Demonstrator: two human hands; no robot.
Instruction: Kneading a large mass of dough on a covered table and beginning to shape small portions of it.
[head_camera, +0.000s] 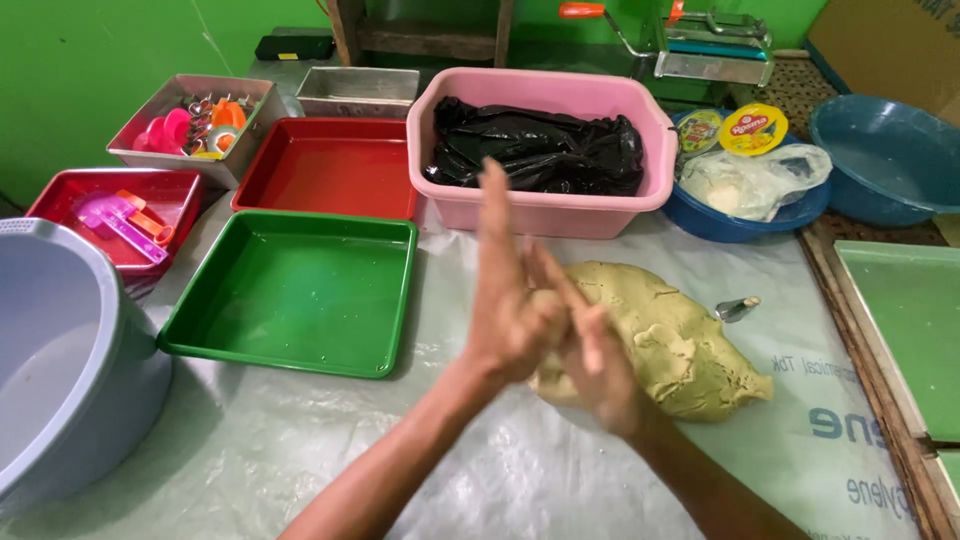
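Pressing palm against palm at the centre of the frame, the left hand (505, 300) and the right hand (598, 365) hold a small piece of dough (547, 299) between them; only a pale sliver of it shows between the palms. The left hand's fingers point straight up, flat and close together, while the right hand lies across it from the lower right, so the piece sits sandwiched rather than pinched.

Just behind the hands, right of centre, the big dough lump (672, 340) rests on the plastic sheet (300, 450) that covers the worktop. It is yellowish-green, with torn, folded ridges on its surface, which suggests a soft, pliable mass that holds whatever shape it is pushed into. It looks dense and fairly heavy as a whole, and perhaps a little tacky. Small bits would best be pulled from its ragged near edge with the fingertips; the whole lump would need both hands cupped under it.

A small metal tool (737, 308) lies just beside the lump on its right. To the left of centre sits a green tray (200, 340), with a red tray (330, 205) above it and a pink tub (540, 215) holding a black plastic bag (535, 150) at upper centre. A grey basin (90, 400) fills the lower left.
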